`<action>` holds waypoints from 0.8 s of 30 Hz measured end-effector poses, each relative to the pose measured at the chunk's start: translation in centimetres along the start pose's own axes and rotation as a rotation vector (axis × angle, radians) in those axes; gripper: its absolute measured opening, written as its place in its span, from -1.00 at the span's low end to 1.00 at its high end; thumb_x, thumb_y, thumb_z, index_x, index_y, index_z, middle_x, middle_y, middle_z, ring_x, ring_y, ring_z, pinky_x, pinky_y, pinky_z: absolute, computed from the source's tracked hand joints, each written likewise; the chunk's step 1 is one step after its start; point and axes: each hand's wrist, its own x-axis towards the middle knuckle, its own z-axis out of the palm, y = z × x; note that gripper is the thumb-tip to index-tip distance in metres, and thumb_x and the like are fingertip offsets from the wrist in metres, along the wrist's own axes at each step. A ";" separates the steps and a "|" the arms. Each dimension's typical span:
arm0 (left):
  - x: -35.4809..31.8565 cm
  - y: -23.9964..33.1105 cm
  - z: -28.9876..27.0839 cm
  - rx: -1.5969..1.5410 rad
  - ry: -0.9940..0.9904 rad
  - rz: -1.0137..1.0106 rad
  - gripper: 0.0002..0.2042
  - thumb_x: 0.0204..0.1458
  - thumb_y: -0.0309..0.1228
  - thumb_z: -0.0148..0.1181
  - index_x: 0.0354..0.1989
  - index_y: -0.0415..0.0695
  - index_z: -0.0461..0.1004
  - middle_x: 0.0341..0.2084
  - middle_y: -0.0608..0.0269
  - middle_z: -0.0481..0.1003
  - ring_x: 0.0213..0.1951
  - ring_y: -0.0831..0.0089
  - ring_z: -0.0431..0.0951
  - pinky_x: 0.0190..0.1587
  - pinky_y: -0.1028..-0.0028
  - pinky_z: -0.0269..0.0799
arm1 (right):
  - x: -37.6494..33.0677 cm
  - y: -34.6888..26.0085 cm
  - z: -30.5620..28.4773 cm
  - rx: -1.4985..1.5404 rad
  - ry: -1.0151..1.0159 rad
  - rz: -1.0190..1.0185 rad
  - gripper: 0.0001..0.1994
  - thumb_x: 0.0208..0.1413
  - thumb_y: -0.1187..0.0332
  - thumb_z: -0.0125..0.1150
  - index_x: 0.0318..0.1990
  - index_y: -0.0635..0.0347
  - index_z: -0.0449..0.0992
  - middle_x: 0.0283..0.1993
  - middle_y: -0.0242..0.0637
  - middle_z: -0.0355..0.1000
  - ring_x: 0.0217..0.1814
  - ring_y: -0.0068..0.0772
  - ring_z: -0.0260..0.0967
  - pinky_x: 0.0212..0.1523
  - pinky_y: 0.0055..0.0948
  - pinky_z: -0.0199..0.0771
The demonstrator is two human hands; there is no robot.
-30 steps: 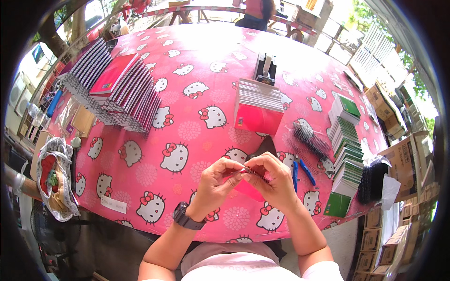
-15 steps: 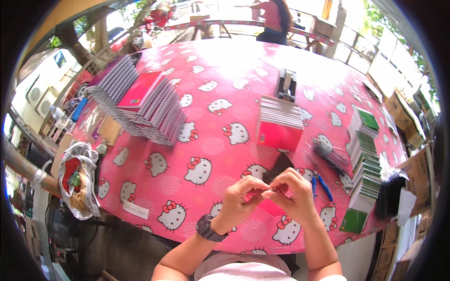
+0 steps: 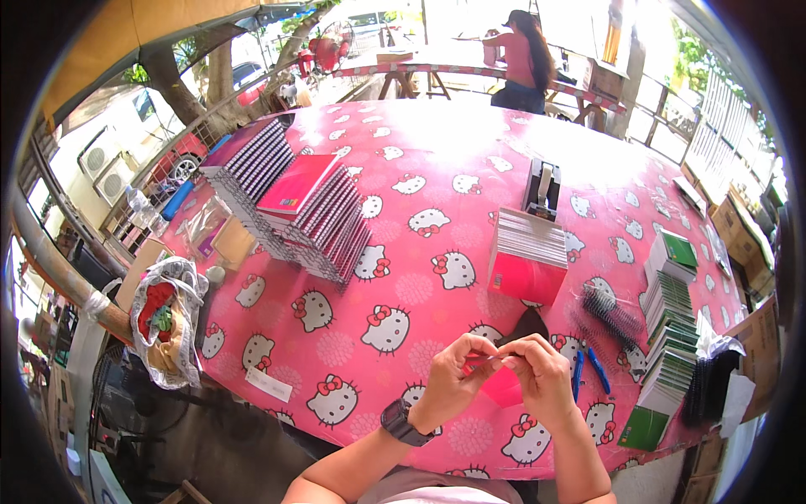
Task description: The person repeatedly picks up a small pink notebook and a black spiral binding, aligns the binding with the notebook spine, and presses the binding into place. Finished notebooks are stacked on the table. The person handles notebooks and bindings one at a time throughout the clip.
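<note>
My left hand (image 3: 454, 382) and my right hand (image 3: 541, 380) meet over the near part of the table, thumbs and fingertips pinched together. Something thin and small seems to sit between the fingertips, but I cannot make out what. A pinkish-red sheet or cover (image 3: 504, 391) shows just below the hands, partly hidden by them. Behind the fingers lies a dark pointed piece (image 3: 529, 324). A blue-handled tool (image 3: 598, 370) lies to the right of my right hand, with another blue piece beside it. Past the hands stands a row of red-covered booklets (image 3: 527, 280).
Spiral-bound notebooks (image 3: 315, 223) are piled at left. Black wire coils (image 3: 613, 317) lie near green booklets (image 3: 669, 336) at right. A black dispenser-like device (image 3: 542, 191) stands behind the red booklets. A bag (image 3: 193, 315) hangs at the left edge. A person (image 3: 525, 63) is at a far table.
The view has shifted, so the table's contents appear lower and further right. Both hands stay pinched together, with the fingers slightly rearranged.
</note>
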 end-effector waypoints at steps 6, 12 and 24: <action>0.2 0.0 1.7 -0.368 0.343 0.028 -0.66 0.06 -0.32 0.26 -0.07 -0.17 0.32 -0.09 0.24 0.37 -0.06 0.57 0.37 0.00 0.49 0.34 | 0.4 -0.4 -0.3 0.218 0.157 0.063 -0.88 0.09 0.47 0.21 -0.25 0.31 0.49 -0.27 -0.23 0.45 -0.32 -0.38 0.43 -0.32 -0.49 0.43; 7.0 4.2 -7.5 0.326 0.518 0.366 -0.66 0.27 -0.15 -0.08 -0.20 -0.24 0.36 -0.31 0.33 0.41 -0.27 0.45 0.34 -0.16 0.37 0.29 | 1.5 0.0 0.5 0.482 0.392 0.075 -0.70 0.15 0.31 0.20 -0.04 0.32 0.44 -0.08 -0.25 0.41 -0.08 -0.37 0.40 -0.12 -0.48 0.42; 18.9 12.5 -24.6 1.755 0.700 0.534 -0.80 0.01 -0.30 0.19 -0.23 -0.09 0.55 -0.19 0.19 0.49 -0.13 0.21 0.46 -0.08 0.24 0.40 | -0.8 6.9 -0.3 0.036 0.181 0.122 -0.85 0.03 0.54 0.20 -0.22 0.19 0.54 -0.26 -0.32 0.48 -0.33 -0.58 0.37 -0.35 -0.59 0.35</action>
